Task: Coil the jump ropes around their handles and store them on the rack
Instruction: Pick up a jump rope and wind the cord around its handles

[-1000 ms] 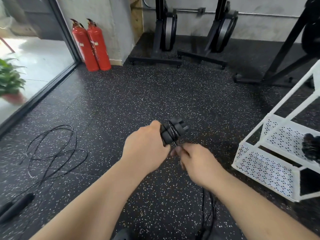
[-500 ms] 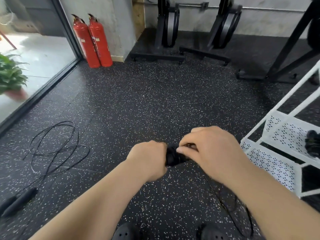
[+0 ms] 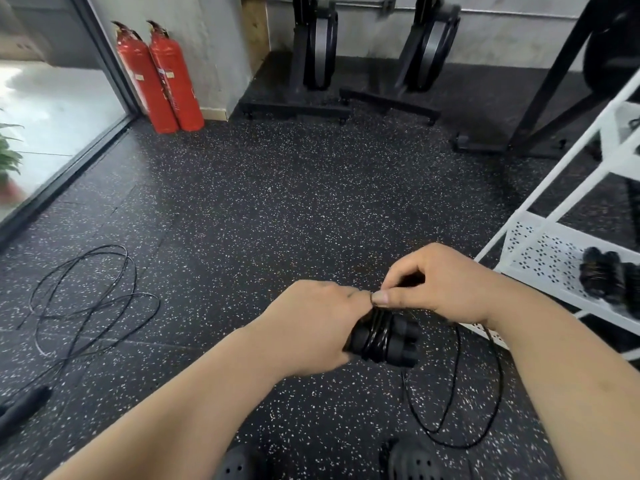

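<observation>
My left hand (image 3: 311, 323) grips a pair of black jump-rope handles (image 3: 391, 341) with several turns of thin black cord wound round them. My right hand (image 3: 436, 282) pinches the cord just above the handles between thumb and forefinger. The loose rest of that cord (image 3: 460, 403) hangs in a loop down to the floor below my right wrist. A second jump rope (image 3: 86, 299) lies uncoiled on the floor at the left, its black handle (image 3: 24, 407) near the lower left edge. The white perforated rack (image 3: 540, 251) stands at the right, with coiled black ropes (image 3: 609, 278) on its shelf.
Two red fire extinguishers (image 3: 162, 77) stand against the wall by a glass door. Black exercise machines (image 3: 346, 64) line the back wall, and a black frame (image 3: 540, 109) stands behind the rack. My two black shoes (image 3: 412, 459) show at the bottom edge on the speckled rubber floor.
My right hand has swung from below the handles up and over them, carrying the cord round. The handles have dropped lower in view and the hanging loop has shifted right.
</observation>
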Tool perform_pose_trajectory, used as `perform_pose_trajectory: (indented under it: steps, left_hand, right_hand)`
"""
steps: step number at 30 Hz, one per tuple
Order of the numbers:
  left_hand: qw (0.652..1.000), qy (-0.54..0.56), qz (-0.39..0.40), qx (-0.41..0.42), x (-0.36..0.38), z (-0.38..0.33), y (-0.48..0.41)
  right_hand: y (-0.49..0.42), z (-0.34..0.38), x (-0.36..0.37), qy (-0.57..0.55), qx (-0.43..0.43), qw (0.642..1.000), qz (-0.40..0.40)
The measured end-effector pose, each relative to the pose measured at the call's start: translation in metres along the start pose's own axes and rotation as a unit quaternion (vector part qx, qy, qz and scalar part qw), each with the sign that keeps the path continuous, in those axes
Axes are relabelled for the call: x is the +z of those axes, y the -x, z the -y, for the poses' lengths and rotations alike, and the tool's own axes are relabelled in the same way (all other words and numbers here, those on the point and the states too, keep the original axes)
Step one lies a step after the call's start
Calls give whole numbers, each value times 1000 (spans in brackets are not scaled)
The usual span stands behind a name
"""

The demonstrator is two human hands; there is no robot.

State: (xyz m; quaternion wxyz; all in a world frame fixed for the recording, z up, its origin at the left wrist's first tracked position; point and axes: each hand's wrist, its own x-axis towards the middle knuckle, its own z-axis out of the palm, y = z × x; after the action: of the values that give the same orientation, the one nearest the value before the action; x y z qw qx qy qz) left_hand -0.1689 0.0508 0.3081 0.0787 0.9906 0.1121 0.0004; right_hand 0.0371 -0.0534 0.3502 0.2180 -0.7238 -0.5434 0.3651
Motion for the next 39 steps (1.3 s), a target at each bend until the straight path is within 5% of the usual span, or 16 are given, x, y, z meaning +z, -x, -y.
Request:
perform_pose_trajectory:
  steps: [9,15,19,23,31,39]
  left_hand:
    - [958,219,-112,-145,-16,2,-2]
    - [912,249,-133,-297,-16,14,-8]
    - [882,247,-115,-384,-13,32,-9]
    - [893,132,-65,-426,-5,49,-3]
    - [953,-1,46,-299,11,34,2]
    - [990,-7,100,-99,10,1,-2]
  right_hand:
    - [-16,-13,18,-130,23,987,-86]
    - [-25,7,55,21,62,989,-131]
    - [-21,23,82,160,43,984,-70]
    - [-2,52,94,315,16,946,-79]
    - [10,75,60,378,-39,912,-154]
    - [0,29,21,265,-24,959,-93]
